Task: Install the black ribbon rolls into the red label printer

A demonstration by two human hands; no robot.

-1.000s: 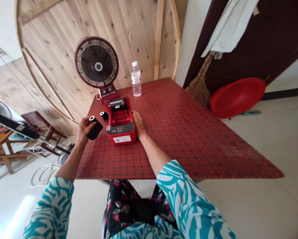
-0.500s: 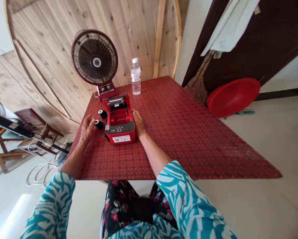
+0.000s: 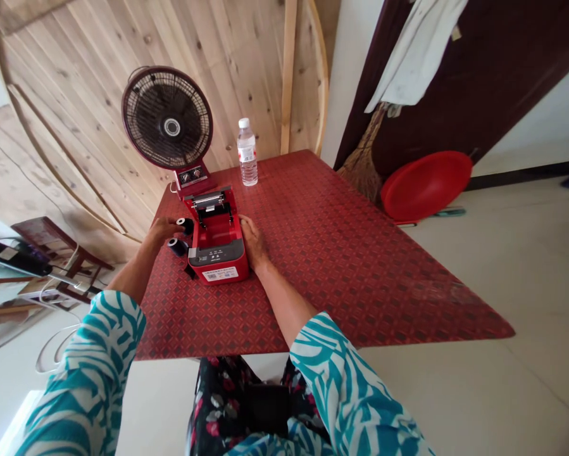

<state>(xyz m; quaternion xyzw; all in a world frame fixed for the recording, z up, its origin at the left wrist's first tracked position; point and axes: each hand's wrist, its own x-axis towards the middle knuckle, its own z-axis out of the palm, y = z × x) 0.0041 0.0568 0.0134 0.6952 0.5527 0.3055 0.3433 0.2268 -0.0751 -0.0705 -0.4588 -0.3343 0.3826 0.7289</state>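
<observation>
A small red-and-black label printer (image 3: 220, 273) stands on the table with its lid raised, so its red inner compartment shows. My right hand (image 3: 253, 242) lies along the printer's right side, fingers stretched and touching it. To the left of the printer are two small black rolls with white cores. My left hand (image 3: 163, 230) has its fingers closed at the left side of the farther black roll (image 3: 185, 225); the fingertips are partly hidden. Just nearer to me is the other black roll (image 3: 177, 247), close to the printer's left wall.
The red patterned table (image 3: 341, 266) carries a fan (image 3: 168, 120) behind the printer and a water bottle (image 3: 247, 155) to its right. A red basin (image 3: 426, 187) and a straw broom (image 3: 364, 164) are beyond the right edge. A wooden chair (image 3: 51, 247) is at the left.
My left hand has moved farther from me, from beside the nearer black roll to the farther one, and its fingers have closed there. My right hand stays at the printer. The view has shifted slightly.
</observation>
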